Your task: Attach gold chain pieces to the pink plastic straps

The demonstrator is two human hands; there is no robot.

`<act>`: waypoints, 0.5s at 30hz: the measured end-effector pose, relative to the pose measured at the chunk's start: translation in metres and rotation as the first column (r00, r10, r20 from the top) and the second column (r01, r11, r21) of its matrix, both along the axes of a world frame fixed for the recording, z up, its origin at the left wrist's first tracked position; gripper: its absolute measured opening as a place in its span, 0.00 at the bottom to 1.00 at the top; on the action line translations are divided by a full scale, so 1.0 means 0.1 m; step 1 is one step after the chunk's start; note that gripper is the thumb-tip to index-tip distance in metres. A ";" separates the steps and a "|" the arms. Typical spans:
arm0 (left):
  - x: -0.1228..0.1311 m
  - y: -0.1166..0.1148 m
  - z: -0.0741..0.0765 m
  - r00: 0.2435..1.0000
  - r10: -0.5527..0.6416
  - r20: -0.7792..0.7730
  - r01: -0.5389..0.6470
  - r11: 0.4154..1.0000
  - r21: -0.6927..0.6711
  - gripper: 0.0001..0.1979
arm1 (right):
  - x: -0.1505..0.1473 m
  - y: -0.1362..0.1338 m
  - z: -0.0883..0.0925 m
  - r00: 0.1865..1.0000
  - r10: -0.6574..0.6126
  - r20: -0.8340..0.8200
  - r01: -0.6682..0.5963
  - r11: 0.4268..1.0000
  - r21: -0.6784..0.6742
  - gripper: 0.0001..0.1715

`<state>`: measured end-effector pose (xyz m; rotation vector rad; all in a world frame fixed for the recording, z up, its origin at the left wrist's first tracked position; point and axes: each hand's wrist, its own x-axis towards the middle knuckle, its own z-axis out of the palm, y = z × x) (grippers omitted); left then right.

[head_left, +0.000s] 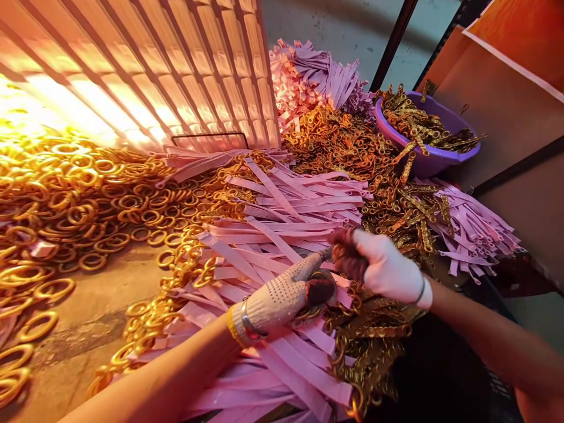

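Observation:
My left hand [282, 294], in a beige dotted glove with dark fingertips, is closed, its thumb reaching toward my right hand. My right hand [381, 264], in a white glove with dark, worn finger ends, is closed just beside it. Whatever the fingers hold is hidden. Below them lie pink flat straps [295, 364] with gold rings at their ends. Under and to the right of my hands is a heap of twisted brass-coloured links [374, 335]. More pink straps [304, 202] are stacked just beyond my hands.
Loose gold rings [92, 261] cover the left of the table. A ribbed pale panel [198, 76] stands at the back, glowing brightly at left. A purple basin [458, 123] of brass-coloured links sits at back right. Another strap pile [471, 217] lies at right.

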<state>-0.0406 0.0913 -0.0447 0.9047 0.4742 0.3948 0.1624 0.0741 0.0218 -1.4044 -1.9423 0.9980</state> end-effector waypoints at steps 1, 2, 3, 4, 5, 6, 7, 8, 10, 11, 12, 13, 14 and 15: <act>0.01 0.00 -0.03 1.000 0.028 -0.013 -0.027 0.999 0.046 0.29 | -0.14 -0.05 -0.02 0.996 0.085 -0.023 -0.086 0.996 -0.024 0.17; 0.01 0.00 -0.04 0.998 0.050 -0.028 -0.047 0.994 0.094 0.26 | -0.24 -0.07 -0.04 0.988 0.144 -0.062 -0.147 0.988 -0.047 0.16; 0.02 0.00 -0.05 0.997 0.072 -0.042 -0.066 0.989 0.133 0.25 | -0.31 -0.08 -0.07 0.979 0.179 -0.099 -0.186 0.980 -0.073 0.15; 0.03 0.01 -0.05 0.995 0.090 -0.052 -0.081 0.984 0.159 0.23 | -0.34 -0.08 -0.09 0.973 0.187 -0.135 -0.202 0.974 -0.100 0.15; 0.03 0.01 -0.03 0.993 0.105 -0.056 -0.094 0.981 0.168 0.22 | -0.34 -0.07 -0.10 0.970 0.170 -0.171 -0.193 0.973 -0.129 0.15; 0.03 0.02 -0.01 0.992 0.111 -0.056 -0.100 0.981 0.165 0.21 | -0.32 -0.06 -0.11 0.970 0.120 -0.213 -0.155 0.975 -0.157 0.15; 0.03 0.03 0.02 0.993 0.104 -0.062 -0.093 0.983 0.157 0.18 | -0.29 -0.05 -0.11 0.965 0.041 -0.261 -0.090 0.979 -0.182 0.16; 0.03 0.03 0.05 0.993 0.092 -0.080 -0.080 0.986 0.148 0.16 | -0.26 -0.04 -0.11 0.945 -0.061 -0.321 -0.006 0.979 -0.205 0.18; 0.03 0.04 0.12 0.988 0.085 -0.132 -0.070 0.990 0.120 0.15 | -0.19 -0.03 -0.11 0.844 -0.268 -0.465 0.151 0.950 -0.274 0.20; 0.03 0.03 0.15 0.983 0.095 -0.160 -0.080 0.992 0.101 0.16 | -0.17 -0.03 -0.12 0.781 -0.343 -0.522 0.198 0.928 -0.314 0.22; 0.04 0.02 0.17 0.977 0.114 -0.182 -0.101 0.992 0.079 0.17 | -0.15 -0.04 -0.13 0.729 -0.394 -0.559 0.220 0.909 -0.354 0.23; 0.04 0.01 0.20 0.973 0.134 -0.190 -0.125 0.990 0.057 0.17 | -0.15 -0.04 -0.16 0.689 -0.425 -0.586 0.223 0.895 -0.387 0.24; 0.05 0.00 0.22 0.970 0.153 -0.190 -0.148 0.988 0.038 0.17 | -0.16 -0.05 -0.20 0.656 -0.445 -0.609 0.218 0.885 -0.412 0.25; 0.06 -0.01 0.23 0.968 0.169 -0.184 -0.167 0.986 0.029 0.17 | -0.18 -0.05 -0.24 0.630 -0.458 -0.627 0.208 0.878 -0.431 0.25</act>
